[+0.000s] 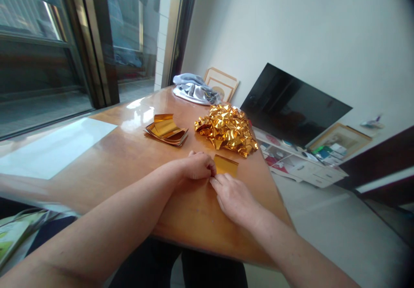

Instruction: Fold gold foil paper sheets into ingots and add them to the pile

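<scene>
A small gold foil sheet [226, 165] lies flat on the wooden table [129, 158]. My left hand [197, 166] is curled, its fingertips pinching the sheet's near left edge. Flat on the table, my right hand [234, 199] touches the same near edge with its fingertips. Beyond the sheet sits a heap of folded gold foil pieces [228, 128]. A stack of flat gold foil sheets [166, 129] lies to the left of that heap.
A crumpled grey cloth [194, 89] lies at the table's far end, by framed pictures [221, 83] leaning on the wall. A dark TV screen [291, 104] and a low white cabinet [300, 165] stand right of the table. A glass door [48, 51] is at left.
</scene>
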{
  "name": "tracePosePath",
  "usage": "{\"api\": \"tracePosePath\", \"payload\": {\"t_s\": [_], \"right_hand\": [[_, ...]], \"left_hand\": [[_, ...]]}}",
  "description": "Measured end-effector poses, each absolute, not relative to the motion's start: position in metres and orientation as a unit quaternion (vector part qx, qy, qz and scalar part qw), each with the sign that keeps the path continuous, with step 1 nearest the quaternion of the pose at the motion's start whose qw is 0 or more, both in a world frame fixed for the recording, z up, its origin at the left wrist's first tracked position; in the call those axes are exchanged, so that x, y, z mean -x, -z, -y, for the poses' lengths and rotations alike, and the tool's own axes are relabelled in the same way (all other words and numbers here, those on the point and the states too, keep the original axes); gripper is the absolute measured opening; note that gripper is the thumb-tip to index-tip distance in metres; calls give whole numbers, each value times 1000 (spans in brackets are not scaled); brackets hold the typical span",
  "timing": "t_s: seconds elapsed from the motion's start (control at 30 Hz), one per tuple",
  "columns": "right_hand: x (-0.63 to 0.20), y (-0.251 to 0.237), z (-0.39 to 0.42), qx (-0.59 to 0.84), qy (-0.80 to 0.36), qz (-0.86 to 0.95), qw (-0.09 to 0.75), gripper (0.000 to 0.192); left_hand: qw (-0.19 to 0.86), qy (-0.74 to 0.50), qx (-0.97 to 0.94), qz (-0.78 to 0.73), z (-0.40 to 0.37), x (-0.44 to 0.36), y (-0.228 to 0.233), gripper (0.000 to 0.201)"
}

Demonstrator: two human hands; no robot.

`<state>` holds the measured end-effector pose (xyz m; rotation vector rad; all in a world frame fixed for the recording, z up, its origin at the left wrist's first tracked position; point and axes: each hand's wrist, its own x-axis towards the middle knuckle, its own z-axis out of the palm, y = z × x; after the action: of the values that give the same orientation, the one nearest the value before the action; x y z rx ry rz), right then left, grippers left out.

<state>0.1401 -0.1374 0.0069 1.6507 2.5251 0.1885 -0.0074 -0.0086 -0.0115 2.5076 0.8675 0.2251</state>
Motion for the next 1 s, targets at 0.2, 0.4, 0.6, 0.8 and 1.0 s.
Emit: {"api": "tracePosePath", "payload": {"t_s": [0.2,0.4,0.6,0.8,1.0], "right_hand": [[-148,-10,141,-563,-17,-826,22,40],[-171,-7,157,-611,-22,-791,8,38],[-196,-7,179,-636,-42,-770,4,40],[-204,-5,180,-672,-43,-737,-60,29],[-198,3,157,-680,-47,-716,-150,28]], "left_hand": [[234,-85,-918,-309,11,9,9,25],[235,-89,-916,-313,11,8,9,22],[234,-92,-915,-315,11,8,8,21],[221,-91,-921,-308,9,8,10,22],[210,-87,-925,-305,10,8,7,23]]}}
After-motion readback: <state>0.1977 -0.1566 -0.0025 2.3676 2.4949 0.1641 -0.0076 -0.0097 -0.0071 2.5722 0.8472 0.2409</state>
